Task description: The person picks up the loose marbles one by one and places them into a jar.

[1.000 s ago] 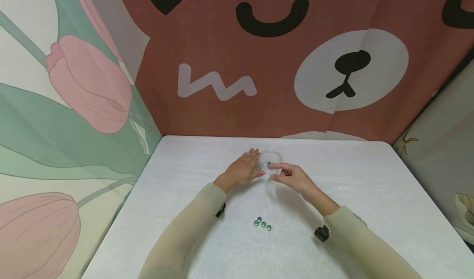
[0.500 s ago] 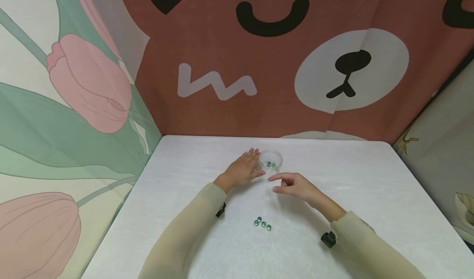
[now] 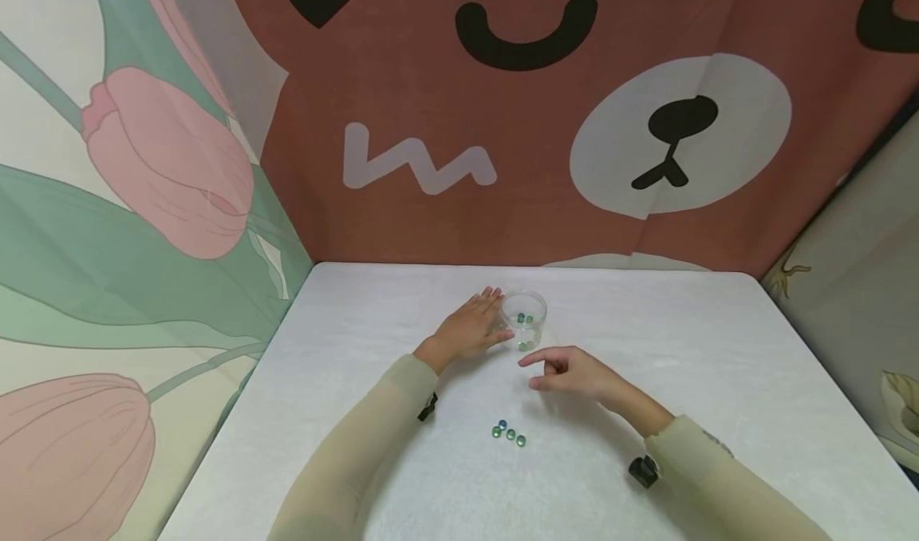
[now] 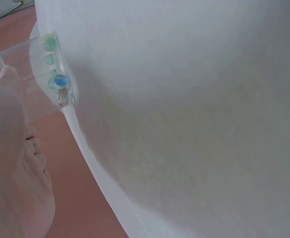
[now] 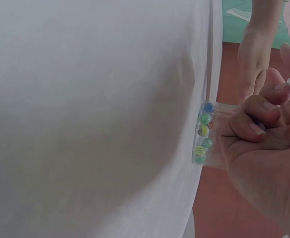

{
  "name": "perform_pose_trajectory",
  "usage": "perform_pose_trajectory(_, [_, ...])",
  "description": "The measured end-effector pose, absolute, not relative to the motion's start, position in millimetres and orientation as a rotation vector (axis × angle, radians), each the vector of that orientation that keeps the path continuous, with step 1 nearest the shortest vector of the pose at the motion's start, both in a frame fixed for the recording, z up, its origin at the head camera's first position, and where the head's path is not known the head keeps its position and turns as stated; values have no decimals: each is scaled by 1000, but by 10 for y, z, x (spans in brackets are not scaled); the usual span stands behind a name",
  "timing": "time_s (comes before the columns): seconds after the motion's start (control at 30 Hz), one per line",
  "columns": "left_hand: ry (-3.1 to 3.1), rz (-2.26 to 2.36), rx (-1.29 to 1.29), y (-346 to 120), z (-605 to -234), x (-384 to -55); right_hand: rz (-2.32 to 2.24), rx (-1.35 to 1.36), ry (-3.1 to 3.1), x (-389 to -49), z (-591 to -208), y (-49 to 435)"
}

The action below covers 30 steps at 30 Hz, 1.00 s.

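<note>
Nearest, four loose marbles (image 3: 511,435), green and blue, are clustered on the table (image 3: 459,497); being round, they could be sent rolling if brushed by a fingertip or by the right sleeve (image 3: 718,481). Past them the right hand (image 3: 577,373) is held, its index finger extended and its thumb set apart, with nothing seen to be pinched; a marble taken by so small a contact might be let slip. Beyond, the clear cup (image 3: 534,334) is stood upright, with several contained marbles (image 4: 60,82) gathered at its base. Its side is touched by the left hand (image 3: 468,329), whose fingers are kept straight, with the thumb spread wide. So lightly steadied, the cup could probably be tipped if its rim were knocked. The table is covered in plain white, by which a rolling marble would hardly be stopped. Its far edge is backed by a reddish-brown hanging (image 3: 431,230) printed with a bear's face, flanked by a tulip-printed cloth (image 3: 175,174) on the left and a paler cloth (image 3: 854,317) on the right.
</note>
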<state>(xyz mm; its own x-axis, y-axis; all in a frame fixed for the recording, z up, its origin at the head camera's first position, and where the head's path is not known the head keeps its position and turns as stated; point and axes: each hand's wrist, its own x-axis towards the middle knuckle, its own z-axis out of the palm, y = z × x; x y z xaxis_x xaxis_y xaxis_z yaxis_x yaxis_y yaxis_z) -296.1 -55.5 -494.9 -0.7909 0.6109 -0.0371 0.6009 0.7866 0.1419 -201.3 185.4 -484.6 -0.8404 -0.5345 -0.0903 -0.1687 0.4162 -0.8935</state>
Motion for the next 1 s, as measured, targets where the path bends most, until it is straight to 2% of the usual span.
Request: perform_pose_trajectory(1.0, [2893,159,974,-551,-4973,-2987,-1226,-718,2291,-1838,-4969,1790])
